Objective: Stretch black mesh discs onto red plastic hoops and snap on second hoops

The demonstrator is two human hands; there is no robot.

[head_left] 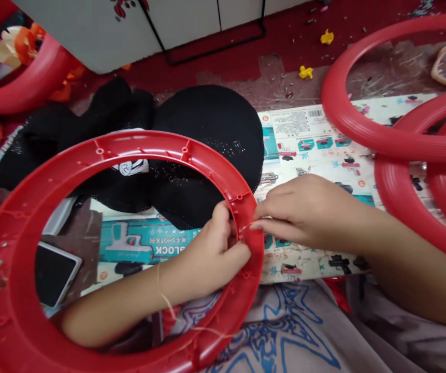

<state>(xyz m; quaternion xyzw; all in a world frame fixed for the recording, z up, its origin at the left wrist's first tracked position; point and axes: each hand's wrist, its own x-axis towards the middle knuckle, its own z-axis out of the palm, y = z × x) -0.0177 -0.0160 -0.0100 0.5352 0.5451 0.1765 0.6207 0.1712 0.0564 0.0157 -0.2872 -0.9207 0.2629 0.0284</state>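
A big red plastic ring (pixel 20 217) lies tilted across my lap, its ribbed underside up. My left arm passes through the ring's opening, and my left hand (pixel 215 248) grips the ring's right rim from inside, fingers curled on it. My right hand (pixel 304 212) comes from the right and pinches a thin pale thread (pixel 246 226) at the same spot on the rim. A loose length of that thread (pixel 176 316) trails down over my left forearm.
Black mesh fabric (pixel 207 129) lies beyond the ring on printed toy-box cardboard (pixel 316 134). More red rings (pixel 362 129) are stacked at the right, another (pixel 24 83) at the far left. A phone (pixel 54 272) lies inside the ring's opening. Small yellow parts (pixel 305 72) dot the red floor.
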